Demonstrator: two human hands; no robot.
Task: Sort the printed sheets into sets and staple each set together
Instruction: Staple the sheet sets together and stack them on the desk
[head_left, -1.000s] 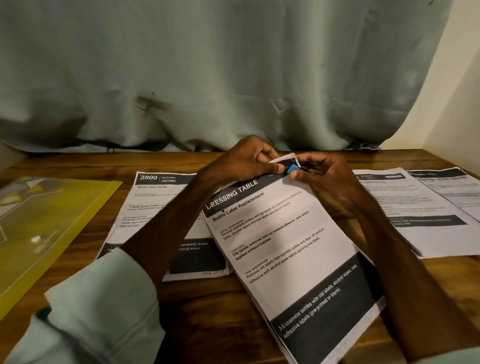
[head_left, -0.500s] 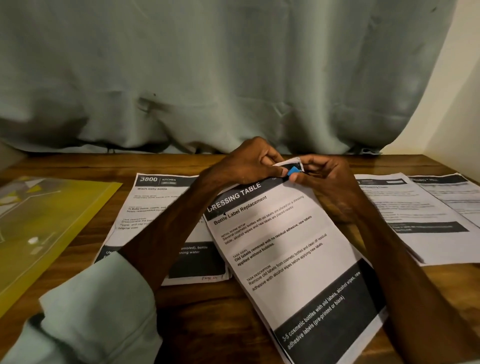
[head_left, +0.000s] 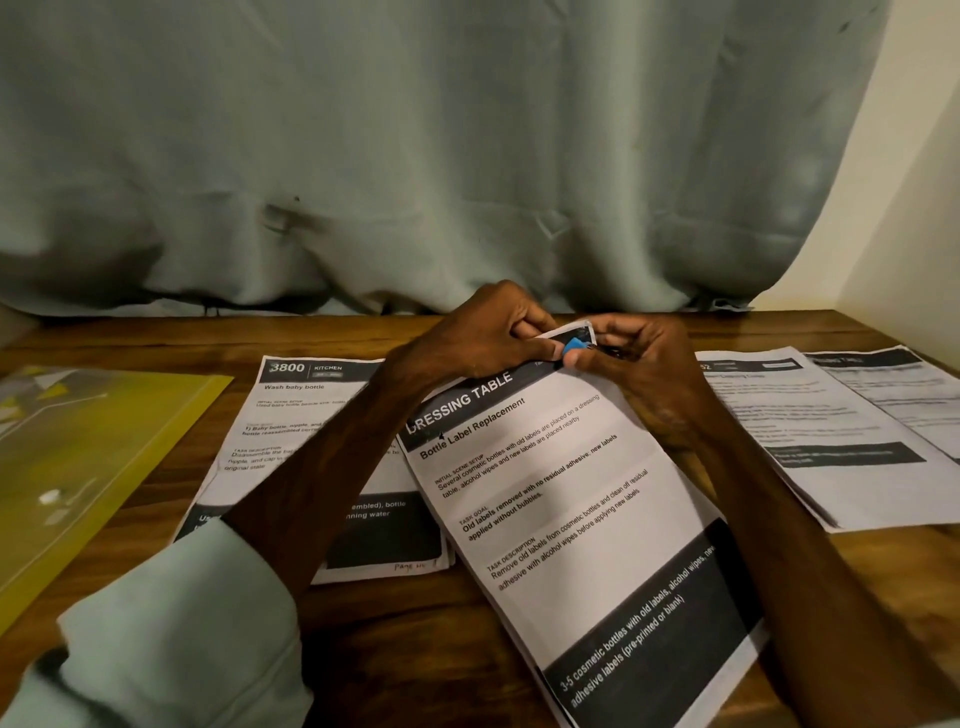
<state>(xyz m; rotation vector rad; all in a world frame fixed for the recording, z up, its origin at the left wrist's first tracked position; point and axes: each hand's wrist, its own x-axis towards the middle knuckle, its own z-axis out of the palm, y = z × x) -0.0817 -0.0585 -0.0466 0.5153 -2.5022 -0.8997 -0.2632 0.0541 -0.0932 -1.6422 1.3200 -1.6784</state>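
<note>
Dressing-table sheets (head_left: 566, 499): a stacked set at the middle of the table (head_left: 405, 618), turned at a slant. The bottom end runs toward the near edge and is cut off by the frame. The top right corner is lifted off the wood and held by both hands.

Left hand (head_left: 483, 332): fingers curled, pinching that top corner from the left. Right hand (head_left: 644, 358): fingers curled round a small blue thing (head_left: 575, 345) pressed against the same corner. It is too small to tell whether it is a stapler or a clip. The hands almost touch there.

Kitchen sheets (head_left: 296, 415): flat on the table just left of the set, their right edge tucked under it and partly covered by the left forearm. Right sheets (head_left: 810, 436): a flat stack near the right edge of the table, with another sheet (head_left: 893, 384) overlapping its far right side. Yellow folder (head_left: 88, 457): at the left edge, apart from the kitchen sheets with a strip of bare wood between.

Open room: a bare strip along the far edge under the curtain (head_left: 415, 156), and bare wood at the near edge below the kitchen sheets. A pale sleeve (head_left: 171, 629) sits at the near left corner.
</note>
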